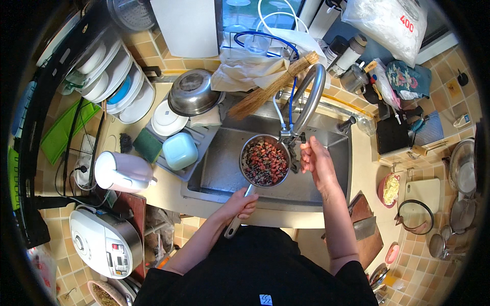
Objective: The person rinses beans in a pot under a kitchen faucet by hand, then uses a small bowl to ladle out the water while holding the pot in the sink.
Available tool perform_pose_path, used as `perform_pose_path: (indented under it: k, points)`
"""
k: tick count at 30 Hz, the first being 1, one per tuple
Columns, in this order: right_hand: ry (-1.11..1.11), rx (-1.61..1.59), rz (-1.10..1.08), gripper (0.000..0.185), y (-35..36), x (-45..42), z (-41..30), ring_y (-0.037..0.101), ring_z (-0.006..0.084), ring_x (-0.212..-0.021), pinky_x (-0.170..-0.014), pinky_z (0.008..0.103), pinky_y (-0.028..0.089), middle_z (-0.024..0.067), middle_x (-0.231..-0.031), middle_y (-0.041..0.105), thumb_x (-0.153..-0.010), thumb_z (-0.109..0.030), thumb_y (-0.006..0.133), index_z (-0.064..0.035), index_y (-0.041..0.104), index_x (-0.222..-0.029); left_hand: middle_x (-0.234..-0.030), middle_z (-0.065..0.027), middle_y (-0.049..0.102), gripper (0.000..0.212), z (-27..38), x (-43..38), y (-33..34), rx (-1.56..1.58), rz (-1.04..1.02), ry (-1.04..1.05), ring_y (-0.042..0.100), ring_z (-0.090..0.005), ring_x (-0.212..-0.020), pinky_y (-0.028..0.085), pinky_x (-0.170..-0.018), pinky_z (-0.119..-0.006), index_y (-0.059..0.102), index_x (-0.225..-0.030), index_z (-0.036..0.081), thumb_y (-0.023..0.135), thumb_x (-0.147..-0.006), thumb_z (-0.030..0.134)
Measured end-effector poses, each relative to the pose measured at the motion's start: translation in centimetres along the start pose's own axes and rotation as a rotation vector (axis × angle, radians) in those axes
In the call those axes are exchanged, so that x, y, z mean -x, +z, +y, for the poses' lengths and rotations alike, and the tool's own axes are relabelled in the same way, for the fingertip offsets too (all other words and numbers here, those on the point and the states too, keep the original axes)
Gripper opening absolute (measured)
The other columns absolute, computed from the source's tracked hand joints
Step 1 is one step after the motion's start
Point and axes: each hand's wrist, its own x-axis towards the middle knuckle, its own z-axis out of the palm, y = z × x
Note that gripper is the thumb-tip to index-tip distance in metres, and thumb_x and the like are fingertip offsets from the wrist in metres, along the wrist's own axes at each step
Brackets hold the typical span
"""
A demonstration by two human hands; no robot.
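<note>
My left hand point(242, 205) is closed around the handle of a metal saucepan point(249, 191), which I hold over the stainless steel sink point(226, 153). Red beans or peanuts mixed with dark and pale grains point(265, 162) fill the pan's bottom. The curved metal faucet point(311, 101) reaches down to the pan's upper right rim. Beside the black lever point(302, 138) at the faucet's outlet is my right hand point(316, 158), its fingers bent; whether they touch the lever I cannot tell. A dark cloth point(295, 162) lies partly hidden behind the pan.
A straw brush point(268, 91) lies behind the sink. On the left are a metal basin point(195, 92), a light blue bowl point(180, 151), a green scouring pad point(147, 145) and an electric kettle point(124, 171). A cleaver point(364, 228) rests on a wooden board point(373, 244) at the right.
</note>
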Motion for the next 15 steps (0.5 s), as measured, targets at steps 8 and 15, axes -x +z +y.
perform_pose_path:
  k: [8,15]
  points:
    - [-0.370,0.877,0.361,0.039,-9.1,-7.9,5.2,0.059,0.0248,-0.111,-0.091,0.0344,0.049,0.0113,-0.123,0.062,-0.096,-0.023,0.050,-0.0012,0.053,-0.128,-0.063,0.0044,0.035,0.020,0.1,0.3,0.7,-0.020,0.002,-0.029,0.031,-0.0034,-0.046,0.022,-0.037,-0.019,0.034,-0.096,0.014,0.053,-0.097,0.018]
    - [-0.854,1.944,0.171,0.038,-7.1,-23.0,3.3,0.031,0.0277,-0.139,-0.106,0.0406,0.038,0.0091,-0.136,0.053,-0.088,-0.015,0.051,-0.0084,0.061,-0.124,-0.063,0.0044,0.034,0.019,-0.2,1.4,0.8,0.014,0.119,-0.010,0.031,-0.0032,-0.046,0.023,-0.037,-0.019,0.039,-0.097,0.013,0.056,-0.096,0.019]
